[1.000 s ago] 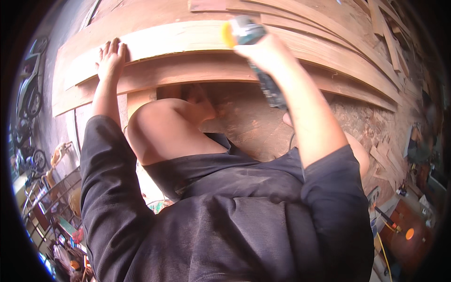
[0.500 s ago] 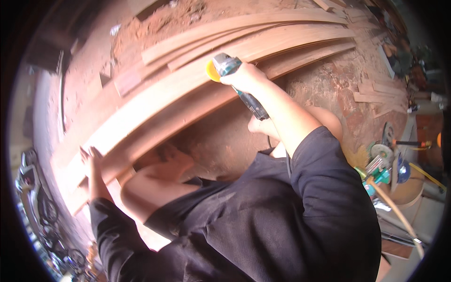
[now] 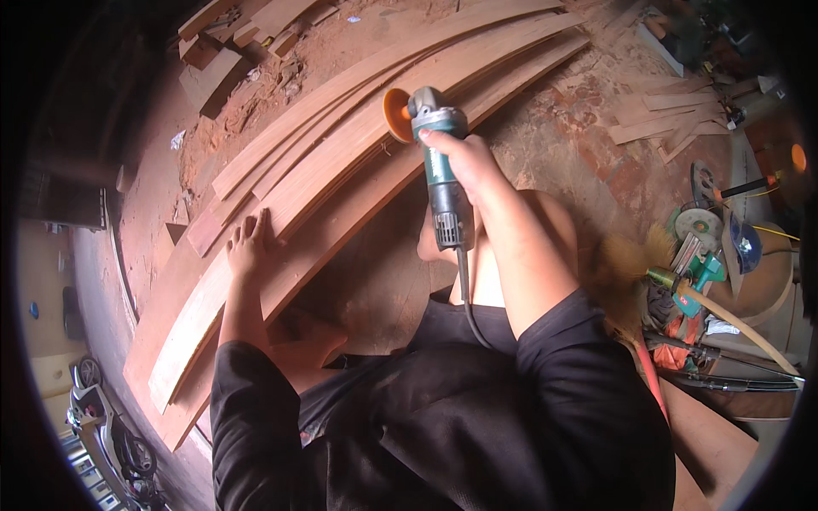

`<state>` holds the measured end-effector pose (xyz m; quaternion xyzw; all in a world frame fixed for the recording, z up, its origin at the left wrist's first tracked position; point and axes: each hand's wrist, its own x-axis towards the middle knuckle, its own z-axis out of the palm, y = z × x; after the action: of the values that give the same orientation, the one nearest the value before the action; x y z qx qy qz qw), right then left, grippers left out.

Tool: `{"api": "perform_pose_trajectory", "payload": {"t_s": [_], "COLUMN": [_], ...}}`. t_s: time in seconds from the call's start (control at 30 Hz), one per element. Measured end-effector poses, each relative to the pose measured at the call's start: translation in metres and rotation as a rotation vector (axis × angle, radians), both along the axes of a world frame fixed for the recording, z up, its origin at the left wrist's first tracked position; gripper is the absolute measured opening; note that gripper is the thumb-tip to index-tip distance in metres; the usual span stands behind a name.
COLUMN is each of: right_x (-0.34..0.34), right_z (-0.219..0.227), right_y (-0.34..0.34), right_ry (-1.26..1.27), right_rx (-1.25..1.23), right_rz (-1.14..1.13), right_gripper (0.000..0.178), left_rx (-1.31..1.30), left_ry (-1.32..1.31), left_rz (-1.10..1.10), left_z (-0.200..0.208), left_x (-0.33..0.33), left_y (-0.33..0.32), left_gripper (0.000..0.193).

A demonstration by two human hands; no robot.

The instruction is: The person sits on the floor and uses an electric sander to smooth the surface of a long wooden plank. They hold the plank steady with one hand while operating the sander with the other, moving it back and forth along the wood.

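Note:
My right hand [image 3: 464, 160] is wrapped round the green-and-black body of an angle grinder [image 3: 443, 189]. Its orange disc [image 3: 394, 115] faces left, at the long curved wooden plank; whether it touches the wood I cannot tell. A black cord runs from the grinder's lower end towards my lap. Further left, my left hand [image 3: 248, 245] lies on the curved plank [image 3: 328, 175] with fingers stretched out over its upper face. A second curved plank [image 3: 341, 223] lies along the near side, closer to my legs.
More curved strips [image 3: 294, 136] lie beyond the plank. Wood offcuts [image 3: 215, 78] sit at the far left, and thin boards [image 3: 673, 111] at the far right. Right of me are a broom [image 3: 643, 255], a blue disc [image 3: 746, 247] and other tools. A motorbike [image 3: 111, 426] stands lower left.
My left hand has slid along the plank, away from its near-left end towards the grinder. The grinder has turned more upright, showing its body, and its disc shows edge-on. The whole view has shifted.

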<state>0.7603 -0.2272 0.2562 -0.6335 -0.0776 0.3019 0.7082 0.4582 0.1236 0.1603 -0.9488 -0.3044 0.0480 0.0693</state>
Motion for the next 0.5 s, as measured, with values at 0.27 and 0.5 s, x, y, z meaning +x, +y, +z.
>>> {"api": "perform_pose_trajectory", "payload": {"t_s": [0.27, 0.5], "right_x": [-0.010, -0.037], "right_z": [-0.013, -0.027], "right_y": [0.012, 0.096], "right_ry": [-0.040, -0.363], "right_rx": [-0.166, -0.576], "right_rz": [0.039, 0.374], "right_gripper": [0.050, 0.056], "left_rx": [0.088, 0.119], "left_ry": [0.004, 0.115], "left_rz": [-0.021, 0.265], "left_z": [-0.004, 0.008], "left_x": [-0.117, -0.265], "left_y": [0.046, 0.085], "left_gripper": [0.089, 0.092]}}
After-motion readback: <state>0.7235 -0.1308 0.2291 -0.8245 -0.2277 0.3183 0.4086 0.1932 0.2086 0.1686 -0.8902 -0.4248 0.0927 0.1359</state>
